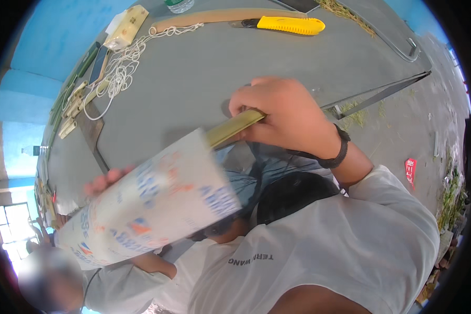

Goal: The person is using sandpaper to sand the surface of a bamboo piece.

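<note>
- Greenish-yellow and smooth, a split bamboo strip (234,127) is running from the right hand (285,118) down behind a white printed sheet (152,204), above the grey table (193,78).
- The right hand is closing around the upper end of the strip, with the fingers curled tight on it; a black wristband (340,152) is sitting on that wrist.
- The left hand (107,180) is holding the sheet from behind; only the fingertips are showing at its upper edge, so I cannot tell how firmly it is gripping.
- For good work, I think the strip should be staying flat against the sheet, and the right hand should be keeping the wrist straight so the strip is not twisting.
- A yellow utility knife (290,24) and a tangle of white cord (120,68) are lying well apart on the far side of the table; more bamboo pieces (70,112) are lying along its left edge.
</note>
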Demonstrator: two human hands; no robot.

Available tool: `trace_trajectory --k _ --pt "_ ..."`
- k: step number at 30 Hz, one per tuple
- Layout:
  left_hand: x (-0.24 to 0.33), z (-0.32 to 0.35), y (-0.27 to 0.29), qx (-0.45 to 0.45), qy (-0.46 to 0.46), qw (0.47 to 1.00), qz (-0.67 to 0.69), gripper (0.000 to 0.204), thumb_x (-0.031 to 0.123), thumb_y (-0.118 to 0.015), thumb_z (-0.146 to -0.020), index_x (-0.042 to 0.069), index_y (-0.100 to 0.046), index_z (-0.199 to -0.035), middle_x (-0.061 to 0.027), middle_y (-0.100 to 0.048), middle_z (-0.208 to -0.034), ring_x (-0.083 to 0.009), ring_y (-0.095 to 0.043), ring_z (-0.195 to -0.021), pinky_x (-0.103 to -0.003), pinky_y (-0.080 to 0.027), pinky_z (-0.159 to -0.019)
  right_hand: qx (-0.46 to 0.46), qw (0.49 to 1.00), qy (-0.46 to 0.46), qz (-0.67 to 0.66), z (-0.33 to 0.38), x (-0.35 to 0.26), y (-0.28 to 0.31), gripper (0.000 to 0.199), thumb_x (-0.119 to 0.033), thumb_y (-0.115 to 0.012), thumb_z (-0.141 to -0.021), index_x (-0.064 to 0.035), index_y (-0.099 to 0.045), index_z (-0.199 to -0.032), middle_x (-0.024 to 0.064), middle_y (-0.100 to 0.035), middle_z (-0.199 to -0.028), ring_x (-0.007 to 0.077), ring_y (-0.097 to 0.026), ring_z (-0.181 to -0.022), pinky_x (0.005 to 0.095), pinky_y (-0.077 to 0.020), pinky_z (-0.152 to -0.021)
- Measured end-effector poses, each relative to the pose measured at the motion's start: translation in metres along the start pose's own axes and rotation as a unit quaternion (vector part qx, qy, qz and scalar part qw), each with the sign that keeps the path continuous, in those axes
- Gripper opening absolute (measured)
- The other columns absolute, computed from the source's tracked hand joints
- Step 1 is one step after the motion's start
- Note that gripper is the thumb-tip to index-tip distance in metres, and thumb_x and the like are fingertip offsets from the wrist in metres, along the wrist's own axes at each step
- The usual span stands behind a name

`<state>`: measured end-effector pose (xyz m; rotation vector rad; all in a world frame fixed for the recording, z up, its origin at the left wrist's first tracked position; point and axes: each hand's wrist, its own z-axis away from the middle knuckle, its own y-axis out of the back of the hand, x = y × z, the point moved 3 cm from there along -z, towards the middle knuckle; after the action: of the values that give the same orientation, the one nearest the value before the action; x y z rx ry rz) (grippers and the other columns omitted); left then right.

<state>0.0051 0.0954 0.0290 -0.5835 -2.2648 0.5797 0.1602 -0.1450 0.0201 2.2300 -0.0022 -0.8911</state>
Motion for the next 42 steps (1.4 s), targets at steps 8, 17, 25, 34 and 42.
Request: trace_trajectory --k 8,17,25,34,42 --pt "0.029 0.014 0.029 0.301 -0.051 0.924 -0.231 0.061 0.043 -0.039 -0.114 0.012 -0.032 -0.167 -0.0131 -0.035 -0.172 -0.0367 -0.032 -0.158 -0.058 -0.024 -0.132 -0.001 0.999 -0.006 0.032 -0.001 -0.002 0.002 0.022 -0.022 -0.086 -0.076 -0.0117 -0.069 -0.088 0.0057 -0.061 -0.073 0.0301 -0.058 -0.072 0.0411 -0.0466 -0.064" --pt "-0.015 0.014 0.040 -0.003 0.082 0.989 0.119 0.067 0.050 -0.041 -0.112 0.009 -0.034 -0.164 -0.0243 -0.041 -0.165 -0.0446 -0.037 -0.154 -0.065 -0.032 -0.126 0.037 0.997 0.006 -0.064 -0.004 -0.007 0.006 0.020 -0.018 -0.080 -0.076 -0.0073 -0.068 -0.087 0.0117 -0.064 -0.077 0.0368 -0.061 -0.076 0.0453 -0.0492 -0.067" --pt "-0.016 0.022 0.023 0.101 -0.198 0.956 0.193 0.074 0.056 -0.042 -0.111 0.003 -0.032 -0.163 -0.0249 -0.043 -0.163 -0.0446 -0.044 -0.150 -0.055 -0.034 -0.127 0.001 0.999 0.013 0.033 -0.006 -0.012 0.001 0.017 -0.015 -0.082 -0.077 -0.0048 -0.071 -0.085 0.0104 -0.065 -0.076 0.0328 -0.059 -0.071 0.0409 -0.0485 -0.065" --pt "-0.055 0.012 -0.002 0.119 -0.098 0.968 0.200 0.080 0.058 -0.050 -0.108 0.003 -0.031 -0.162 -0.0294 -0.049 -0.155 -0.0440 -0.046 -0.148 -0.059 -0.037 -0.124 0.035 0.996 -0.051 -0.064 -0.001 -0.008 0.003 0.018 -0.010 -0.078 -0.079 0.0031 -0.071 -0.089 0.0139 -0.066 -0.075 0.0301 -0.061 -0.069 0.0378 -0.0471 -0.063" --pt "-0.039 0.016 0.010 0.176 -0.105 0.971 0.120 0.087 0.064 -0.053 -0.104 0.003 -0.032 -0.162 -0.0276 -0.045 -0.158 -0.0432 -0.044 -0.149 -0.060 -0.038 -0.123 0.024 0.999 -0.013 0.025 -0.002 -0.010 0.002 0.010 -0.007 -0.074 -0.080 -0.0001 -0.067 -0.082 0.0151 -0.069 -0.079 0.0364 -0.060 -0.070 0.0394 -0.0475 -0.064"
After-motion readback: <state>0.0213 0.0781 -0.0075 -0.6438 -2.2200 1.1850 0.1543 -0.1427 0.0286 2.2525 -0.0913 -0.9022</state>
